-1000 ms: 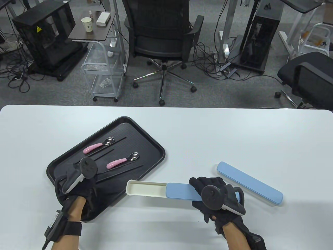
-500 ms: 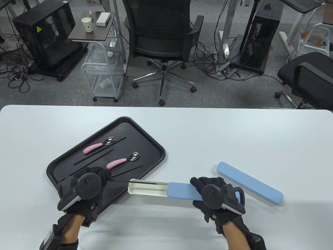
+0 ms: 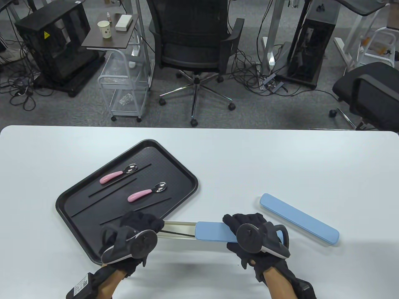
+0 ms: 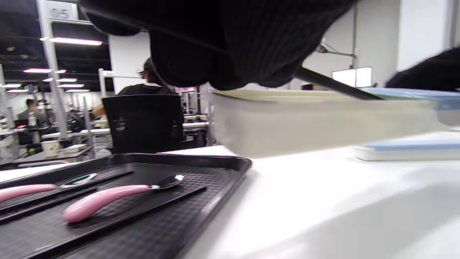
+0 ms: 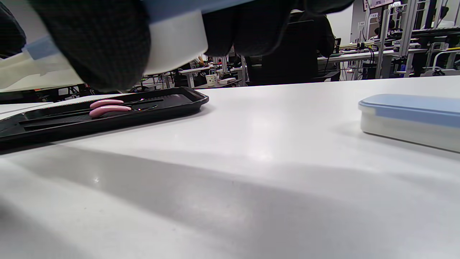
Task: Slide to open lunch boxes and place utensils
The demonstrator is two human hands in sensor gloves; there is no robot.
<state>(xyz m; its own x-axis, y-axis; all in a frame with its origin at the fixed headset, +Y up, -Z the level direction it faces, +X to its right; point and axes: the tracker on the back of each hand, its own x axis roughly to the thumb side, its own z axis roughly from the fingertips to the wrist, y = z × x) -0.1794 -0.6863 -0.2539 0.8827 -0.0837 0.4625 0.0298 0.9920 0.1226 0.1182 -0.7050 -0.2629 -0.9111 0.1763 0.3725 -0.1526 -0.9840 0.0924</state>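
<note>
Since a second ago, left hand (image 3: pixel 137 236) has carried a black chopstick (image 3: pixel 177 233) into the half-open lunch box (image 3: pixel 187 232), pinching it; right hand (image 3: pixel 249 232) grips the blue lid. Spoons (image 3: pixel 146 193), remaining chopsticks and far-right closed box (image 3: pixel 299 219) remain.

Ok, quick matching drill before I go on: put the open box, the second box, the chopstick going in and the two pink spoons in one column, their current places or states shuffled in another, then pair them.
Things:
1. open lunch box
2. second lunch box
3. black chopstick
4. pink spoons

Places or states:
A. on the black tray
B. lid closed, lying untouched on the table
C. in the cream base, one end at the left hand
D. held off the table by the right hand, blue lid slid partway back

Pairs: 1-D, 2-B, 3-C, 4-A
</note>
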